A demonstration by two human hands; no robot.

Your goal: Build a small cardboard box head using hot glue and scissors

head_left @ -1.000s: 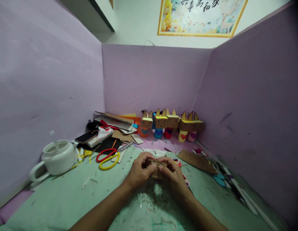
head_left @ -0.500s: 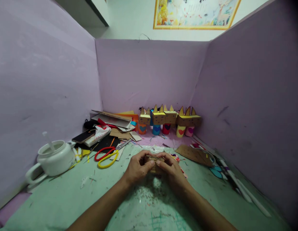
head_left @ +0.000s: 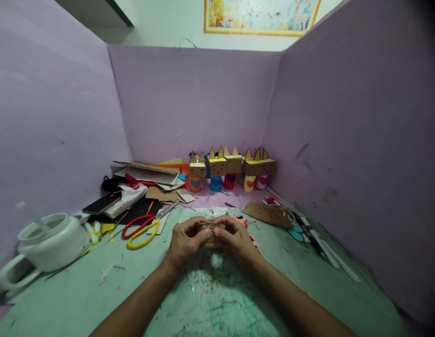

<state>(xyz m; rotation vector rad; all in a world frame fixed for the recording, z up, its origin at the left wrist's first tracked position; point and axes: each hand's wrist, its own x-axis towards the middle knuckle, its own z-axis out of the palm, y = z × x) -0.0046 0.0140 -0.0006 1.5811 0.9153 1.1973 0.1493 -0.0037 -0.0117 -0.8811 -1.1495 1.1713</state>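
Between my two hands is a small brown cardboard piece (head_left: 213, 240), held low over the middle of the table. My left hand (head_left: 187, 241) pinches its left side, thumb on the near face and fingers behind. On the other side my right hand (head_left: 235, 237) grips it the same way, the two thumbs almost meeting. The fingers cover much of the piece, so its full shape is hidden. Brown crumbs lie on the green tabletop (head_left: 182, 304) below. Just behind my right hand is a colourful patterned piece (head_left: 253, 241), partly covered.
Red-and-yellow scissors (head_left: 143, 229) lie left of my hands, near a white teapot-like pot (head_left: 54, 241). Cardboard and paper sheets (head_left: 150, 175) are piled behind. Several cardboard-headed figures (head_left: 216, 168) stand at the back. On the right are a brown cardboard piece (head_left: 268, 214) and pens (head_left: 322, 243).
The camera view has turned slightly to the right, so the scene sits further left. Both hands keep the same hold on the cardboard piece.
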